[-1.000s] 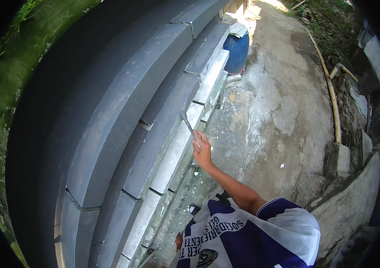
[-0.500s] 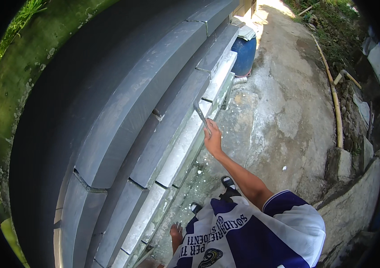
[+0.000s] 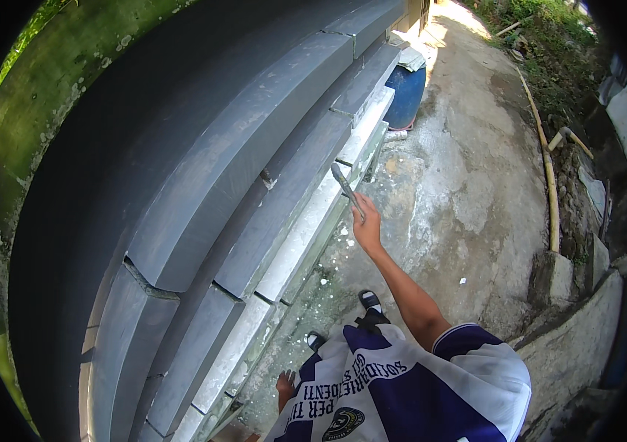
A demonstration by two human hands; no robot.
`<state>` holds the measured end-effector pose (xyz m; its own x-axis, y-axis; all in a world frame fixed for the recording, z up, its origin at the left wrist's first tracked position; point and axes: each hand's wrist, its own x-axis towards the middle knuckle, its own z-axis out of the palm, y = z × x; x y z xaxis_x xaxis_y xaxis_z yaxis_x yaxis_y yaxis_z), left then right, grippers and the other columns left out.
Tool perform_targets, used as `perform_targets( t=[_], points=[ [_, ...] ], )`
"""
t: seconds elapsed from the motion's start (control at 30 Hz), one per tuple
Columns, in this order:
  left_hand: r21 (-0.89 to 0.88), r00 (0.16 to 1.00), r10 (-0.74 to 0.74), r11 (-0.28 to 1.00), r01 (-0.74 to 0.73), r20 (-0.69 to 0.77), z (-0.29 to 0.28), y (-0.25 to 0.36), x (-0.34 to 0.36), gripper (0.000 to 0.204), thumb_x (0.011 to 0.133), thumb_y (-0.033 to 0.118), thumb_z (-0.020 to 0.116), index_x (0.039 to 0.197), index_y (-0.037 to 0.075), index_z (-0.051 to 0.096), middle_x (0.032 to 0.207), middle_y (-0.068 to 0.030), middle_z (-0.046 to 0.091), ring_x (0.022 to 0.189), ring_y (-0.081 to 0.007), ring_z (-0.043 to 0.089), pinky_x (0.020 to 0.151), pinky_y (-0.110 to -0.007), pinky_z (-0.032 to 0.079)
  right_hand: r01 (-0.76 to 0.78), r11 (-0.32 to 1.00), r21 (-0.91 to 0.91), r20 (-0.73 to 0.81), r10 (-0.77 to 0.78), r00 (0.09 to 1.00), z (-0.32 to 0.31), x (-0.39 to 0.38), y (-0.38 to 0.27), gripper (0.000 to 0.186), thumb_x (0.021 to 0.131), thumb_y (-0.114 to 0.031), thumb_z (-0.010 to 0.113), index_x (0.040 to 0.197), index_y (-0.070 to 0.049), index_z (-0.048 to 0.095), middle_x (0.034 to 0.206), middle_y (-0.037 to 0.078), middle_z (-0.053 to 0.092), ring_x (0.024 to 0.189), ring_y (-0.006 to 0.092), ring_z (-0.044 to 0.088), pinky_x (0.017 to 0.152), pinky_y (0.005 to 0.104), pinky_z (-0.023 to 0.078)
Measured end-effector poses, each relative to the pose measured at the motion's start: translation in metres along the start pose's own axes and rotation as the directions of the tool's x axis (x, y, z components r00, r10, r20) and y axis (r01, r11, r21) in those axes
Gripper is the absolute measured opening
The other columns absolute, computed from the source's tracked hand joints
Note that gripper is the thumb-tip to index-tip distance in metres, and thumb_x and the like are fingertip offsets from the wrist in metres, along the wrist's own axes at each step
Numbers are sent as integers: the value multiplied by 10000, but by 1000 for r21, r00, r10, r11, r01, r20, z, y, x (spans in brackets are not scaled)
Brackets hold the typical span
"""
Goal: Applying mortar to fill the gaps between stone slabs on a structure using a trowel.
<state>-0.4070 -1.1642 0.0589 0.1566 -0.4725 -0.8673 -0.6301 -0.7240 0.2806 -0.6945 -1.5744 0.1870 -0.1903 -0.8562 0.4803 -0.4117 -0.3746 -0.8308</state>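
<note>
My right hand (image 3: 367, 227) grips a slim paintbrush (image 3: 347, 190) by its handle, arm stretched forward. The dark grey brush head lies over the upper edge of a whitish, unpainted ledge (image 3: 306, 234), near a joint between two lengths; whether the bristles touch it I cannot tell. Just above runs a grey-painted ledge (image 3: 284, 221), with a broader grey ledge (image 3: 247, 125) higher up. My left hand (image 3: 285, 381) hangs low beside my shirt, fingers apart and holding nothing visible.
A blue barrel (image 3: 405, 92) with a folded sheet on top stands past the ledges' far end. A concrete path (image 3: 468, 199) runs along my right, edged by a bamboo pole (image 3: 543, 140) and a low wall (image 3: 579, 339). White specks dot the ground by my sandals.
My right hand and the brush have shifted slightly right, toward the outer side of the whitish ledge. The whole view has moved a little. My left hand stays low by my side.
</note>
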Motion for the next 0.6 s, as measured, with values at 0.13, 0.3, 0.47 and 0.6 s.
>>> perform_targets(
  t=[0.13,0.3,0.47,0.6],
  points=[
    [163,990,94,984,-75,-106,23,-59,21,505,909,213,374,1389,65,321,1456,-124,315,1335,-258,323,1089,-341,299,-10,999,49,61,7,998,30,-18,-22,361,817,34,568,1178,7,567,1152,193,582,1066,333,571,921,325,423],
    [-483,897,401,758,-439,-185,84,-162,114,446,920,128,337,1355,39,377,1395,-176,377,1243,-322,436,1036,-383,370,-11,983,183,311,-47,949,30,-102,-75,363,819,18,573,1181,1,564,1159,191,578,1086,329,564,930,337,419],
    [-65,878,404,899,-433,-258,79,-174,131,418,909,212,417,1306,87,457,1344,-180,442,1217,-334,460,1002,-385,397,-46,977,208,368,-35,929,18,-122,-91,352,831,19,563,1183,8,565,1159,184,581,1077,307,571,915,315,425],
    [281,851,442,887,-366,-285,57,-163,124,400,901,275,476,1269,124,517,1306,-183,490,1197,-343,478,976,-386,418,-54,994,92,129,42,991,4,-68,-54,343,841,22,552,1184,15,562,1169,193,576,1069,314,572,904,319,432]
  ],
)
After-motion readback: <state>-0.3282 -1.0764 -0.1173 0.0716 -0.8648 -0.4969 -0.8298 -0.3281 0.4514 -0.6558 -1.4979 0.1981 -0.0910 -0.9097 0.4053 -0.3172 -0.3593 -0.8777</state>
